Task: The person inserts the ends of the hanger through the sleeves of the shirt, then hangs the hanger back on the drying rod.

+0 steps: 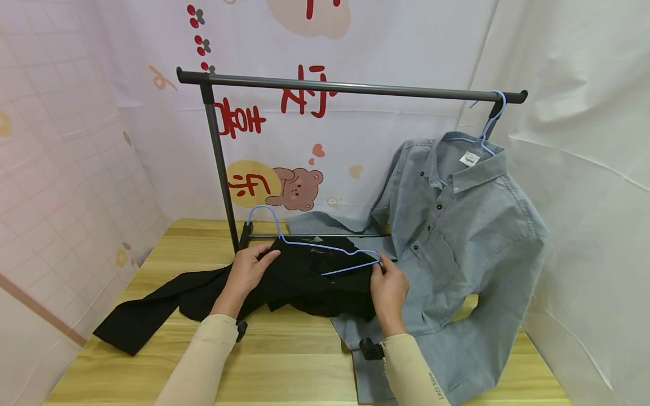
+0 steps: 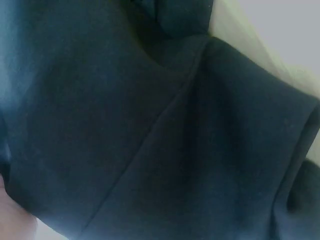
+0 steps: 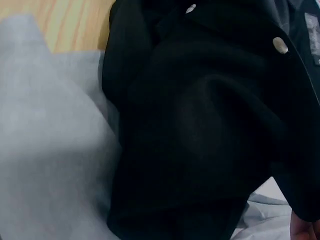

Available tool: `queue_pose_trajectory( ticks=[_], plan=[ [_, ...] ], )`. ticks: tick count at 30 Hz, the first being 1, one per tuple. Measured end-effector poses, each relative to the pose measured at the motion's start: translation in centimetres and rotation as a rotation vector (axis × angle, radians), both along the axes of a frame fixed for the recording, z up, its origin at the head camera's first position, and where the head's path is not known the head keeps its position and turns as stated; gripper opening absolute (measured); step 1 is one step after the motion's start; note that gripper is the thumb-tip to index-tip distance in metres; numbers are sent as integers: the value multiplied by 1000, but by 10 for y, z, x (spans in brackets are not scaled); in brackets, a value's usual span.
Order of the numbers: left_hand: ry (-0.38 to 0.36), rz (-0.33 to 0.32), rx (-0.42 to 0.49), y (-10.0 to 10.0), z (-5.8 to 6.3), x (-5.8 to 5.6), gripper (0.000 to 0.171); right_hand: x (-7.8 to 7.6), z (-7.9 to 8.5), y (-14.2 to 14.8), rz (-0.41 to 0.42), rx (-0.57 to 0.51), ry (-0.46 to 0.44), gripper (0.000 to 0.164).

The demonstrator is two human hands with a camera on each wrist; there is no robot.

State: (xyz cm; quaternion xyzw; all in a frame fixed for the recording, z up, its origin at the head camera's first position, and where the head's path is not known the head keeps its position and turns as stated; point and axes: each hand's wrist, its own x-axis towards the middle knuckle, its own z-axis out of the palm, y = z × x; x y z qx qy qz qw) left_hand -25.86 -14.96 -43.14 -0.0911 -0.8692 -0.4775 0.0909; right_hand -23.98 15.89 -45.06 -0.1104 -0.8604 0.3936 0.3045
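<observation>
A black buttoned shirt [image 1: 310, 282] lies bunched on the table, one sleeve stretched out to the left. A thin blue hanger [image 1: 320, 246] lies across its collar, hook raised at the left and part of its lower bar hidden in the cloth. My left hand [image 1: 247, 270] pinches the shirt's left shoulder, just below the hook. With thumb and fingers, my right hand [image 1: 390, 285] holds the hanger's right end together with the shirt's edge. Black cloth [image 2: 150, 125] fills most of the left wrist view. Buttons [image 3: 280, 45] show on the shirt in the right wrist view.
A dark metal clothes rack [image 1: 325, 86] stands behind the shirt. From its right end hangs a grey-blue shirt [image 1: 431, 265] on another blue hanger [image 1: 491, 121], its lower part spread on the wooden table [image 1: 294, 361] and reaching under the black shirt. Printed cloth [image 1: 381, 45] hangs behind.
</observation>
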Motion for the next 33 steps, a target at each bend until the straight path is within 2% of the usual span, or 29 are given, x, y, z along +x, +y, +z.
queue_pose_trajectory(
  ticks=[4,9,15,21,24,26,29,31,33],
  plan=[
    [46,-29,-22,-2,1,-1,26,-1,2,4,18,102,61,28],
    [134,-56,-91,-4,1,-4,27,-5,14,15,29,88,16,17],
    [188,-50,-175,-9,-3,-5,32,-6,28,25,111,11,-86,14],
    [253,-91,-303,-12,-4,-9,26,-5,36,34,242,-216,-270,19],
    [298,-69,-368,-12,-8,-8,23,-5,36,33,260,-207,-304,19],
    [368,-44,-417,-10,-11,-7,21,-2,35,29,237,-118,-282,18],
    [513,8,-456,-2,-14,-6,18,3,33,19,167,26,-203,17],
    [591,41,-455,6,-13,-5,16,5,32,12,123,59,-136,16],
    [614,67,-421,15,-10,-3,16,7,32,2,94,65,-73,17]
  ],
)
